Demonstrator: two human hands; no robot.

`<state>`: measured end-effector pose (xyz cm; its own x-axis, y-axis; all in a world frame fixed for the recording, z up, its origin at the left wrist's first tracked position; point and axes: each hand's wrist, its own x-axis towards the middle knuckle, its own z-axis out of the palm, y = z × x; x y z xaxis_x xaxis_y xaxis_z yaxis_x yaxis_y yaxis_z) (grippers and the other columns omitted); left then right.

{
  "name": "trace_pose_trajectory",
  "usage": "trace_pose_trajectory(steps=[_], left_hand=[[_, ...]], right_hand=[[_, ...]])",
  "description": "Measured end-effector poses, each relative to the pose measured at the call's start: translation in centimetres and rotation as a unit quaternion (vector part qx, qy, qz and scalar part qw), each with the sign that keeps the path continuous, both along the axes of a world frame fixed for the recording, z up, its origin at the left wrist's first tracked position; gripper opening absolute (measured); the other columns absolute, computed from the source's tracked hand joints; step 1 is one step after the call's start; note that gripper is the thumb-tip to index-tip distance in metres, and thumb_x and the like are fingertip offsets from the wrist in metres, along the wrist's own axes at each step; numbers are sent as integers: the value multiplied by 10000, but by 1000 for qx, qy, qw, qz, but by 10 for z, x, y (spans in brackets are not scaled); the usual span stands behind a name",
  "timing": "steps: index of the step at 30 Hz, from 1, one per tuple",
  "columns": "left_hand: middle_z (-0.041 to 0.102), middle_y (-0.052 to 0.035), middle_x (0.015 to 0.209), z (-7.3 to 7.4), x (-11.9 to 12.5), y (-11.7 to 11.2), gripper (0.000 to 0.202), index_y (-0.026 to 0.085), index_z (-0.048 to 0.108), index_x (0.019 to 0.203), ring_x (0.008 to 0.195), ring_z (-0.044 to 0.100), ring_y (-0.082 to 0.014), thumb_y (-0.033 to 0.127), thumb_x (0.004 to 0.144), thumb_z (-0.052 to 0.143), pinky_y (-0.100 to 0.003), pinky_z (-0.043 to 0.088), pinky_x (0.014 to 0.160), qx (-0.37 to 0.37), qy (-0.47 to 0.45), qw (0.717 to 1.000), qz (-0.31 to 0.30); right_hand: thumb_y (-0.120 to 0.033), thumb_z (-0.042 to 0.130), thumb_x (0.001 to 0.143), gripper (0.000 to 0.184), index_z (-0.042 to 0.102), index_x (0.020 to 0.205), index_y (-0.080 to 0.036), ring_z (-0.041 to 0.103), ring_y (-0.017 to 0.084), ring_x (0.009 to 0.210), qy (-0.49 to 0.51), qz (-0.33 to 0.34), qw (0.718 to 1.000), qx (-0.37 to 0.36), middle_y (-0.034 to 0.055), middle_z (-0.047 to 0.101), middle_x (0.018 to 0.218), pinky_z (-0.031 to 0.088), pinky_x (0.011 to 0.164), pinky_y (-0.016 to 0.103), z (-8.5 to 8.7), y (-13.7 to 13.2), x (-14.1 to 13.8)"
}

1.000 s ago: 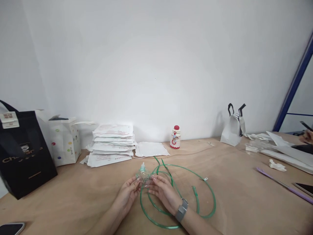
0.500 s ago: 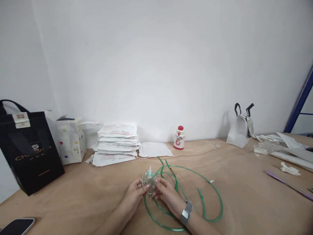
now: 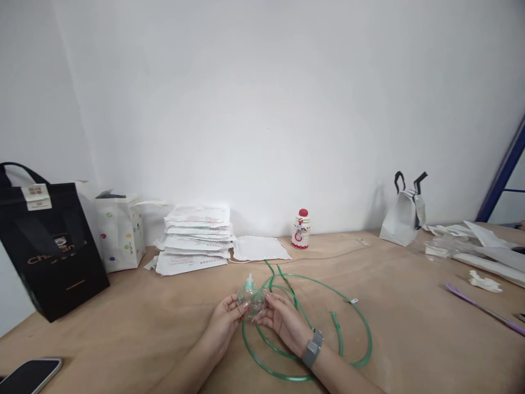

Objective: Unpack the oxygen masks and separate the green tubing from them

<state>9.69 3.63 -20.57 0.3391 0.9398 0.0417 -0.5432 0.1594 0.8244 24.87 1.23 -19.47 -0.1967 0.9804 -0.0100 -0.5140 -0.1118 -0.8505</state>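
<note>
A clear oxygen mask (image 3: 250,300) with a pale green connector at its top is held up between my two hands, above the front middle of the table. My left hand (image 3: 227,317) pinches its left side between thumb and fingers. On the other side, my right hand (image 3: 279,317), with a grey watch on the wrist, grips the mask's right edge. Green tubing (image 3: 363,323) lies in loose loops behind and to the right, partly under my right forearm. One tube end (image 3: 334,316) rests inside the loop. Whether the tubing joins the mask cannot be seen.
Stacked white packets (image 3: 197,241) and a flat white sheet (image 3: 261,248) lie near the wall, with a red-capped bottle (image 3: 301,230) to their right. Bags (image 3: 57,246) stand at left above a phone (image 3: 30,376). A purple-handled tool (image 3: 484,308) and wrappers (image 3: 488,246) lie right.
The mask has turned slightly in my hands, its connector tipping a little left. My right hand has shifted its hold at the edge. The view has moved slightly.
</note>
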Motion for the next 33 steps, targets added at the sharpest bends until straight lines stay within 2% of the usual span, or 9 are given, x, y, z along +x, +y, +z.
trace_pose_trajectory(steps=[3,7,13,19,26,29,33], left_hand=[[709,-45,710,-1,0,2,280,131,676,721,655,612,-140,256,526,833,-241,440,656,-3,-1,1000,-2],[709,-58,698,-4,-1,4,290,125,682,738,633,614,-151,251,526,834,-245,431,625,-4,6,1000,-9],[720,-58,689,-6,-3,6,330,129,686,764,612,617,-150,247,500,846,-235,411,604,-4,14,1000,1],[730,-72,760,-4,-4,4,351,134,678,823,676,640,-176,239,527,834,-252,436,637,8,23,1000,-13],[726,-81,789,-1,-6,0,357,133,661,857,717,647,-178,218,551,825,-271,462,686,18,26,999,-42],[726,-85,789,0,-7,2,368,131,661,829,715,652,-186,215,519,840,-280,467,689,14,28,999,-43],[729,-65,757,1,-7,3,356,141,665,797,697,654,-175,243,507,843,-265,468,681,8,37,999,-13]], right_hand=[[-398,703,690,275,601,764,-154,650,152,608,14,21,1000,-2,20,671,683,473,663,296,1,-1,0],[-370,728,668,254,607,736,-158,630,130,580,8,0,1000,5,11,670,655,466,661,279,2,-2,0],[-457,675,697,317,629,738,-147,614,142,569,-27,-6,999,22,25,660,647,459,642,294,3,-4,-2],[-432,753,607,325,573,604,-160,579,132,561,-70,-26,996,55,0,643,595,447,634,292,1,-4,-7],[-410,779,570,317,581,601,-164,574,133,586,-64,-28,996,54,-4,641,618,446,632,292,-2,-1,-7],[-438,763,583,324,603,601,-157,573,139,587,-65,-25,996,61,2,634,605,446,639,299,0,-4,-7],[-488,700,648,341,658,678,-151,589,152,619,-71,-11,994,78,21,645,649,451,695,326,3,-6,-7]])
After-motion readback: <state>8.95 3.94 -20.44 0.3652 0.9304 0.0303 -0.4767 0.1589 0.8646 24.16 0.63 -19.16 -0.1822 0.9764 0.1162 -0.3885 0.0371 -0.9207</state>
